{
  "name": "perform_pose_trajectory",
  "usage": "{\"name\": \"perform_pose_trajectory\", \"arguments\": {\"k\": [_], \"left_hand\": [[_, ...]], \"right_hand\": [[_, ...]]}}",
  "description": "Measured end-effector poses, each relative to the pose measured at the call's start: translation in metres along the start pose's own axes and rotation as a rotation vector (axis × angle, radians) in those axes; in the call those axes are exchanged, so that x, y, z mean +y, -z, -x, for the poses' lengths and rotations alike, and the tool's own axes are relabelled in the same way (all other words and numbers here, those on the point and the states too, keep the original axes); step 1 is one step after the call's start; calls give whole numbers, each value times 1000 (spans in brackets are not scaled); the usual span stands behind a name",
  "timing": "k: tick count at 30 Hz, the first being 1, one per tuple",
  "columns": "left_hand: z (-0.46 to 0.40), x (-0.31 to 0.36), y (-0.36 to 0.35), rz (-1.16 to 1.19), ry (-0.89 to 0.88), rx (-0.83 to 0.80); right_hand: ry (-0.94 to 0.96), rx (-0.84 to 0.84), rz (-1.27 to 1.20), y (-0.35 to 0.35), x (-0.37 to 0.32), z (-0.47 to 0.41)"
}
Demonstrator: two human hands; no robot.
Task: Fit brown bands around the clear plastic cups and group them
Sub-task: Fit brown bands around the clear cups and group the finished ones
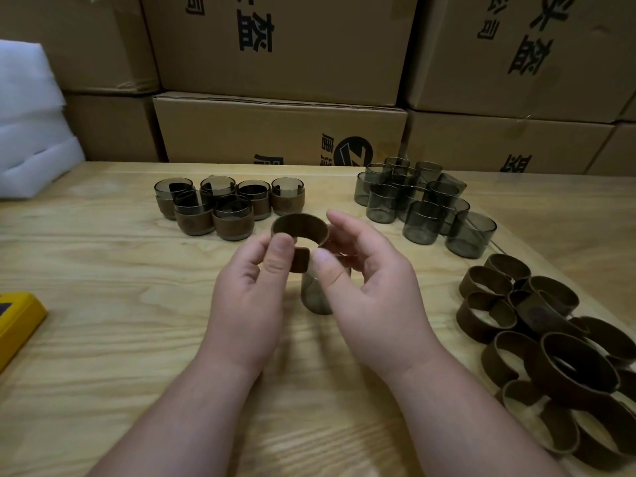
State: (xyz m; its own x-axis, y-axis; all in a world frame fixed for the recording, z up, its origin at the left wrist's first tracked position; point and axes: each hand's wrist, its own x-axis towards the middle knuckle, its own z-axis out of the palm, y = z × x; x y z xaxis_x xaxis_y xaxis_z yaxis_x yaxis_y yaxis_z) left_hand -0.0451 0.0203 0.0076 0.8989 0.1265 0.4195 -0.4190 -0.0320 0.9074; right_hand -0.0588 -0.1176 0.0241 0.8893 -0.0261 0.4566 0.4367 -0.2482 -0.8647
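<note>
Both hands hold one brown band [298, 224] above the middle of the wooden table [103, 270]. My left hand [251, 290] pinches its near-left end between thumb and fingers. My right hand [364, 280] holds its right side, fingers curled behind it. A clear smoky cup [315, 294] stands on the table just below the band, between my hands. Several banded cups [220, 208] are grouped at the back left. Several bare cups [423, 204] cluster at the back right. A heap of loose brown bands [550, 346] lies at the right edge.
Stacked cardboard boxes [282, 129] wall off the back of the table. White foam sheets [27, 132] sit at the back left. A yellow box [17, 321] lies at the left edge.
</note>
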Motion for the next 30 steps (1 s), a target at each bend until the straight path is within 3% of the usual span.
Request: {"name": "perform_pose_trajectory", "arguments": {"k": [11,19,26,30], "left_hand": [[-2,-2,-1,102,8,30],[-4,-5,-1,228,129,33],[-3,-5,0,164,159,46],[-3,-7,-1,35,168,14]], "right_hand": [[19,64,44,0,7,-3],[49,-21,111,11,5,-10],[57,47,256,11,3,-7],[-35,47,310,14,9,-9]]}}
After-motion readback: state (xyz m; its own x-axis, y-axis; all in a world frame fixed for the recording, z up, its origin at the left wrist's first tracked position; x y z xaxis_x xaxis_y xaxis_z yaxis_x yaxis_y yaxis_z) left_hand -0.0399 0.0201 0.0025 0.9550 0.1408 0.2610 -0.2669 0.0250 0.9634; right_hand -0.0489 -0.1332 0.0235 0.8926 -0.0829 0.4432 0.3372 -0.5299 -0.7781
